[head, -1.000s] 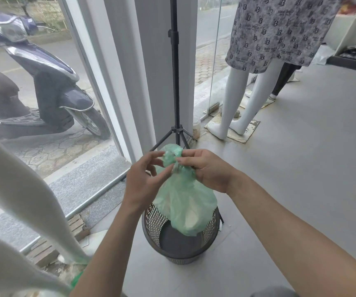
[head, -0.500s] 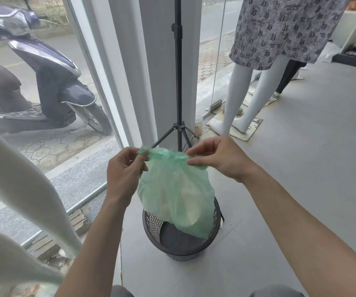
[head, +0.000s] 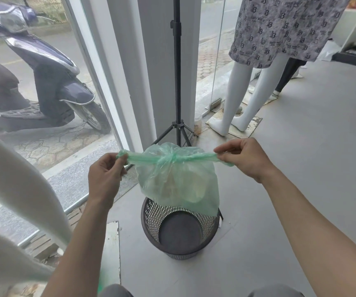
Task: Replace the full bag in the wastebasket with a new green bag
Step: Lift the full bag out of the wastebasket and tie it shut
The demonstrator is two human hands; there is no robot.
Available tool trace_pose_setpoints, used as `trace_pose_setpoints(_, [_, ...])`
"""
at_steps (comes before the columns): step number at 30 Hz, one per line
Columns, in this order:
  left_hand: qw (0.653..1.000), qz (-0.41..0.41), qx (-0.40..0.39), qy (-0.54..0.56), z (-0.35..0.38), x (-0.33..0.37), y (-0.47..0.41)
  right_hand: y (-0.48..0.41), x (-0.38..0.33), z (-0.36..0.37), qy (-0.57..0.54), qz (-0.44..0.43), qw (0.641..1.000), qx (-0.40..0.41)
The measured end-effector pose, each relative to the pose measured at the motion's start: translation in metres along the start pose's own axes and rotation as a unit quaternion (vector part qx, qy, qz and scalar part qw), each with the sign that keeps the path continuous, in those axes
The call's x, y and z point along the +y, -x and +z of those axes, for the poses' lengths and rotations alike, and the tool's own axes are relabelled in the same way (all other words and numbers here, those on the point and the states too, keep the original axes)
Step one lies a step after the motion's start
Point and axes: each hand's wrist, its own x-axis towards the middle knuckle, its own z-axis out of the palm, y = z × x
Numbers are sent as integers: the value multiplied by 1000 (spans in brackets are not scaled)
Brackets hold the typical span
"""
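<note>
Two hands, left hand (head: 104, 179) and right hand (head: 244, 158), pinch green bag (head: 179, 181) ends, seemingly knotted between.

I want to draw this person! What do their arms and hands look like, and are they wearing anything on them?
Both forearms are bare: no sleeves show, and no watch, bracelet or gloves. The left hand and the right hand are bare too, with no rings visible.

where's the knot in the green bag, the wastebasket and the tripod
knot (head: 168, 159), head view, on the cinched middle.
wastebasket (head: 151, 217), head view, on its mesh wall.
tripod (head: 176, 61), head view, on its pole.
</note>
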Motion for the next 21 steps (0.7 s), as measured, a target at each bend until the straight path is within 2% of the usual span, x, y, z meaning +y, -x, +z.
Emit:
trace_pose_setpoints(2, [999,20,-4,-46,9,4,2,-1,-3,5,45,-21,999,8])
trace_pose_setpoints(5, [994,53,-69,-64,32,15,9,6,-17,25,64,-50,996,-41])
trace_pose_setpoints(8, [989,66,-128,-44,64,31,17,11,-27,51,212,-91,968,-100])
trace_pose_setpoints(10, [987,63,-144,-17,81,39,23,11,-26,68,264,-98,953,-108])
trace_pose_setpoints(16, [982,34,-161,90,99,52,28,5,-8,86,257,-82,961,-55])
trace_pose_setpoints(21, [984,67,-165,24,89,27,27,4,2,65,244,-88,966,7])
